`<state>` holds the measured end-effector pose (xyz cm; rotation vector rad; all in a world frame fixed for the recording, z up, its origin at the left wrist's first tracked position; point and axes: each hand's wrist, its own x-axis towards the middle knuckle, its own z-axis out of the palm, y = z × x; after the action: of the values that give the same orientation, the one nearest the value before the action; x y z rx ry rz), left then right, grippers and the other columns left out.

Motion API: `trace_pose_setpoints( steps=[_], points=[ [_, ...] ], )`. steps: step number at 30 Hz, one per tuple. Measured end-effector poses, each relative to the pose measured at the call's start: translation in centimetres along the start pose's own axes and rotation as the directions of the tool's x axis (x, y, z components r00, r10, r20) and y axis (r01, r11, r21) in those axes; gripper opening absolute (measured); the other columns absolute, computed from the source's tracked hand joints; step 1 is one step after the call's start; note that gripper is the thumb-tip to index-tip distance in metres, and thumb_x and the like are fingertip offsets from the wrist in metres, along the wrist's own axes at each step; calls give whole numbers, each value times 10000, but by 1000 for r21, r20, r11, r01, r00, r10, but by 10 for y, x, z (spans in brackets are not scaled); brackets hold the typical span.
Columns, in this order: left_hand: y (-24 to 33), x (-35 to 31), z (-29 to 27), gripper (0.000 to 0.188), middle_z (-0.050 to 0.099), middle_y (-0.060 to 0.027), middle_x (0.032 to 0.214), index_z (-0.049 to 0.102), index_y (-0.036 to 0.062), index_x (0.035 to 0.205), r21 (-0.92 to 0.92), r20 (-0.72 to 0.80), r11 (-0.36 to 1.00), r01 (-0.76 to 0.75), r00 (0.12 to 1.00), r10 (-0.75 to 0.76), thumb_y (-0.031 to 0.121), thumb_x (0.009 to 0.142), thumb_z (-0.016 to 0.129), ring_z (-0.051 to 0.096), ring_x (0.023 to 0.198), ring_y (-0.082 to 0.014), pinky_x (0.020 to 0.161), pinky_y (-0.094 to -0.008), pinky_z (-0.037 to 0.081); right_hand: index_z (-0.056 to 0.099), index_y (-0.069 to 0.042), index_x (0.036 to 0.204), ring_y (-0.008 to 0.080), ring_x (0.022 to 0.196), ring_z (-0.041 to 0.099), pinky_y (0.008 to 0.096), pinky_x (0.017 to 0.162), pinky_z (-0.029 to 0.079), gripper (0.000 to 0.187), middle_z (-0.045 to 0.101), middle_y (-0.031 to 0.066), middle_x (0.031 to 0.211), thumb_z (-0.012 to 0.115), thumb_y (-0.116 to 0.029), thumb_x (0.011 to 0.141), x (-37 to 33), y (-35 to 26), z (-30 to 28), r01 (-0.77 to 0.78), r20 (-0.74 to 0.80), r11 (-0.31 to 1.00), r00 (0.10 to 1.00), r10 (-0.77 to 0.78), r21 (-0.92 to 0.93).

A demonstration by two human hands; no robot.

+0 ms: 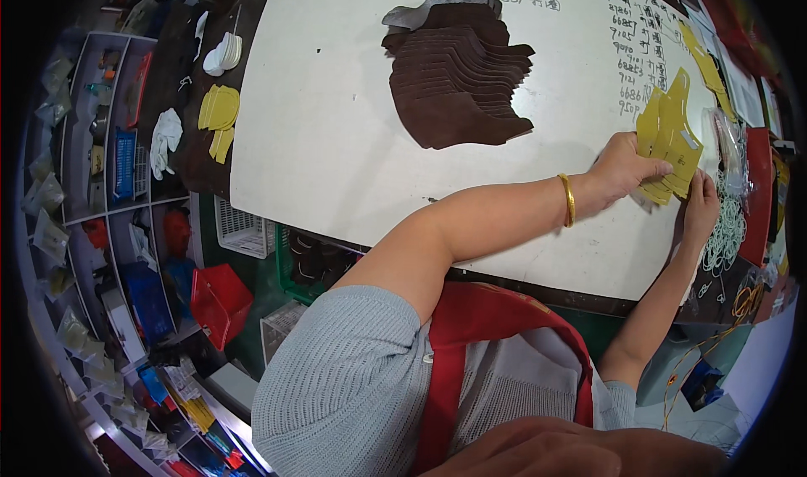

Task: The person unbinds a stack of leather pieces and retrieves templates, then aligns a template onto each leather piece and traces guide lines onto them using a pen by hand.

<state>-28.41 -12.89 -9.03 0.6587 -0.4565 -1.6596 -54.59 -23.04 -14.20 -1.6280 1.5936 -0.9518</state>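
Observation:
A fanned stack of yellow cut pieces (666,137) lies at the right end of the white table (319,149). My left hand (620,170), with a gold bangle on its wrist, grips the stack's left side. My right hand (702,206) comes up from below, its fingertips pinching the stack's lower right corner. A larger fanned stack of dark brown cut pieces (458,78) rests at the table's far middle, apart from both hands.
Handwriting covers the table's far right part. A heap of white rings (727,225) and a red flat thing (758,183) lie right of my hands. At left stand a dark bench with yellow pieces (220,111), shelves, white baskets (244,229) and a red bin (218,300).

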Motion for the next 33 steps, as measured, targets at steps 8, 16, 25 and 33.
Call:
trace_pose_setpoints(
  steps=[8,16,25,33],
  points=[
    [-15,5,-6,274,722,-152,1089,648,-87,1160,61,19,998,-14,1000,13,44,925,703,723,910,-217,801,-341,625,715,-13,1192,192,969,685,302,888,518,300,746,93,1105,644,-234,1003,-34,-43,4,67,-362,978,922,-136,-197],
    [4,2,-15,324,699,-91,1206,619,29,1267,132,-34,989,70,997,-67,86,959,703,671,1113,-206,996,-355,548,742,5,1113,94,796,627,239,708,506,288,720,25,894,745,-214,926,-96,-119,37,25,51,901,997,-52,433],
    [6,7,-3,435,649,-97,1239,528,-10,1333,-57,3,981,183,983,-183,344,1117,398,674,975,-103,628,-152,528,762,-11,1032,40,674,572,203,607,481,220,714,1,829,730,-207,938,-93,-97,39,-67,-4,904,997,76,421],
    [5,18,-17,429,594,-123,1368,483,2,1381,-31,0,981,192,981,-192,325,1115,388,598,1258,-245,1107,-420,499,728,-21,1075,29,614,511,193,522,415,219,719,13,867,708,-204,957,-83,-71,11,2,-284,862,945,165,508]
  ],
)
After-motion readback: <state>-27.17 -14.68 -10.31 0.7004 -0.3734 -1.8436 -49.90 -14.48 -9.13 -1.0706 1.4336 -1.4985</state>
